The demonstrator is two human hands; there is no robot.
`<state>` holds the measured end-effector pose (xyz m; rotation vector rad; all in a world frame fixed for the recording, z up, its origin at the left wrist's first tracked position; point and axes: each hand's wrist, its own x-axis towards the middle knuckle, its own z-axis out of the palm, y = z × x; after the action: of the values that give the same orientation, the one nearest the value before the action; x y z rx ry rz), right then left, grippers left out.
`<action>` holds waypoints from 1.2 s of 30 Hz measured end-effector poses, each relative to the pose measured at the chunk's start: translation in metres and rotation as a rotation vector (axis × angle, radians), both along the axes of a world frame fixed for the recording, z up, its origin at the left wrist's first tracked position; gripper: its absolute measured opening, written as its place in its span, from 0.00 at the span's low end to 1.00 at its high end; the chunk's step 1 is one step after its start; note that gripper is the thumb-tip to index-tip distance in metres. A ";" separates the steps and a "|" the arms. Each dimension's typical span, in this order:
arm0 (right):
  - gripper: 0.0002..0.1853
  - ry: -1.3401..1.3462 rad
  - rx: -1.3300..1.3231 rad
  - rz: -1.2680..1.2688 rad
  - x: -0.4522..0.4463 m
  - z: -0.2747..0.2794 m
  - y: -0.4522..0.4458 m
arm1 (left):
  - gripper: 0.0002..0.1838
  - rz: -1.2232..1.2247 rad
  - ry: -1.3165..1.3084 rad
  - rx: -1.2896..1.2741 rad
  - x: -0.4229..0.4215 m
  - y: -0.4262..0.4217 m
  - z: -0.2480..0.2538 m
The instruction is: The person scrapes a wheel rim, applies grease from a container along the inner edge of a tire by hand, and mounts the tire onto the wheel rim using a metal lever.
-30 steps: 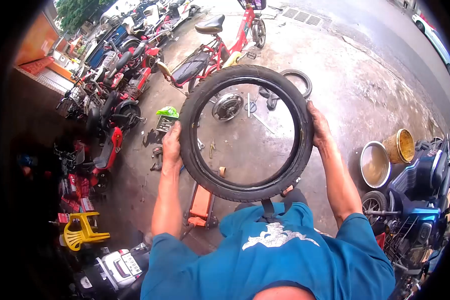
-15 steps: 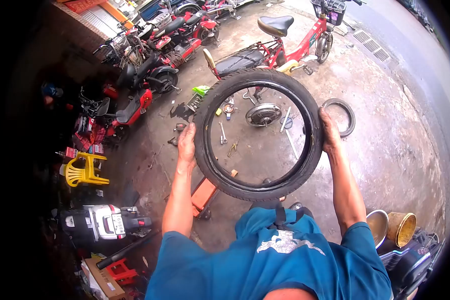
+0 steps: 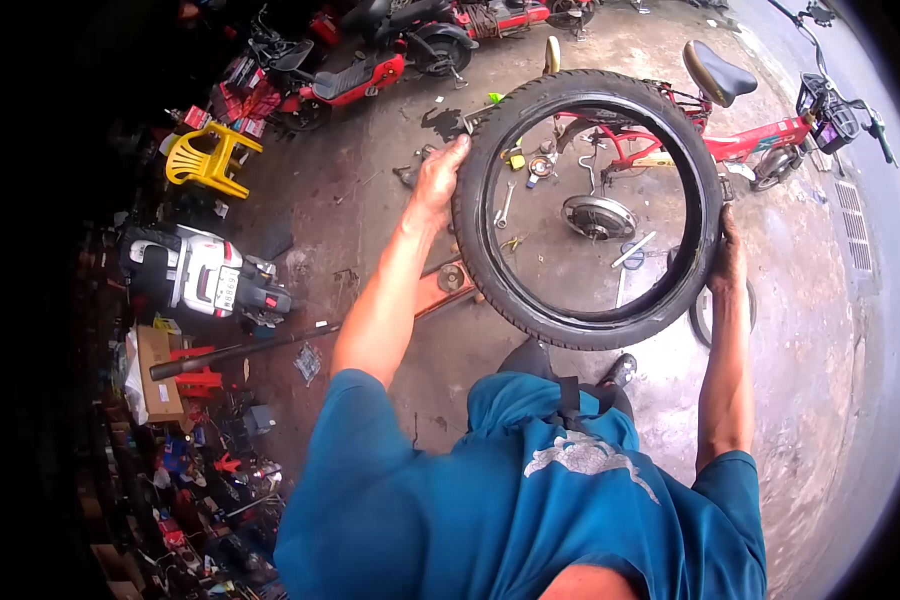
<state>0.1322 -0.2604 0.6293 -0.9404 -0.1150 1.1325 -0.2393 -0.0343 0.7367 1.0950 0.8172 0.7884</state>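
Note:
A black tire (image 3: 490, 255) with a treaded outer face is held up in front of my chest. My left hand (image 3: 440, 180) grips its left side, thumb toward the rim edge. On the opposite side my right hand (image 3: 730, 250) is closed on the tire, its fingers partly hidden behind the rubber. Through the tire's opening I see a hub motor wheel (image 3: 598, 216), a wrench (image 3: 506, 204) and a white bar (image 3: 634, 249) on the ground. Behind the tire stands a red electric bike (image 3: 760, 140).
An orange floor jack (image 3: 440, 290) with a long dark handle (image 3: 240, 353) lies at my left. Farther left are a white scooter (image 3: 205, 275), a yellow chair (image 3: 210, 160) and a cardboard box (image 3: 158, 372). Another tire (image 3: 705, 318) lies on the ground behind my right forearm.
My view has turned, so the bike and surroundings sit farther right and higher. Both hands still hold the tire, which now appears higher and to the right.

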 end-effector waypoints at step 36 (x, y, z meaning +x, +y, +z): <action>0.21 0.373 0.091 0.138 0.030 0.026 0.034 | 0.22 0.255 0.109 0.167 0.005 -0.009 0.072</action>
<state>0.1626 -0.2265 0.6549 -0.6351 0.0731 1.4005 -0.2347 -0.0437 0.8092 1.2042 1.0107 1.0312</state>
